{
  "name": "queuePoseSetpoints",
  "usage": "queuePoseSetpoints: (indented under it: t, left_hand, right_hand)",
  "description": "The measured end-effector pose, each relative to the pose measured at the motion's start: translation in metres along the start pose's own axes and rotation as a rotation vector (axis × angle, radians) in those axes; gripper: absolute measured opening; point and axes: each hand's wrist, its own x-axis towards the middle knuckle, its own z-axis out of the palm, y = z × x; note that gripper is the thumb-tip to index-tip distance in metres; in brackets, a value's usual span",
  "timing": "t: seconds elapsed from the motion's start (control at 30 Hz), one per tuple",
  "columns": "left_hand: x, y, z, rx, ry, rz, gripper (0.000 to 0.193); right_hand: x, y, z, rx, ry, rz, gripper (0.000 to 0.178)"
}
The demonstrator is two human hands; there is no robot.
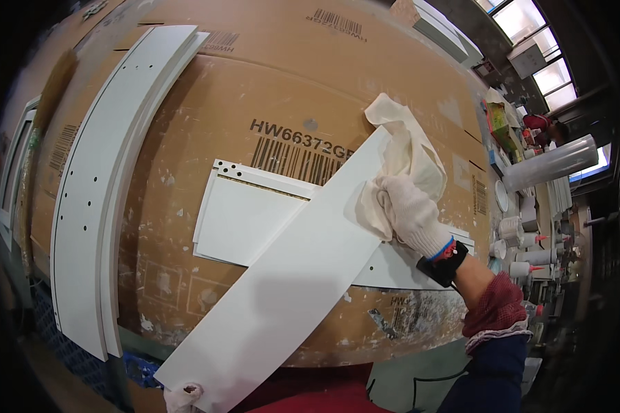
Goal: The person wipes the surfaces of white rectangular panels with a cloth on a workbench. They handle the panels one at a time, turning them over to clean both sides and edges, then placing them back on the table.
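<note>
Long white flat panel (289, 275) lies slantwise across a workbench covered with flattened brown cardboard (255, 89), one end near the person's body at the lower edge, the other reaching up toward the middle of the bench. The right hand (410, 213), in a white knit glove, is closed around a crumpled cream cloth (403, 148) and presses it against the upper end of that panel. The left hand (182, 398), also gloved in white, shows only as a few fingers at the panel's lower end; whether it grips or merely touches cannot be told.

Under the slanted panel lie two shorter white boards (244, 217), stacked and offset, with small drilled holes. At the left stand two long white strips (93, 199), also drilled, side by side. The cardboard is smeared with pale stains. Along the right side runs a cluttered shelf of white containers (520, 251) and a roll of clear film (551, 162), below bright windows (537, 41).
</note>
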Motion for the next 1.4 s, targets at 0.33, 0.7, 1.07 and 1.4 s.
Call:
queuePoseSetpoints:
  t: [0.33,0.7,1.07,1.4]
  left_hand:
    - [0.014,0.001,0.001,-0.052,-0.083,0.037,0.019]
    - [0.002,0.011,0.013,-0.17,-0.099,0.03,0.041]
    - [0.03,-0.022,-0.011,0.376,-0.139,0.146,0.011]
    - [0.017,0.039,0.044,0.284,-0.315,0.073,0.053]
  right_hand:
    - [0.039,0.119,-0.051,-0.621,0.149,0.301,0.019]
    - [0.01,-0.032,-0.085,0.907,0.155,0.11,0.018]
    - [0.02,-0.05,0.001,-0.218,-0.161,-0.51,0.023]
    - [0.035,-0.018,0.02,0.157,-0.104,-0.006,0.015]
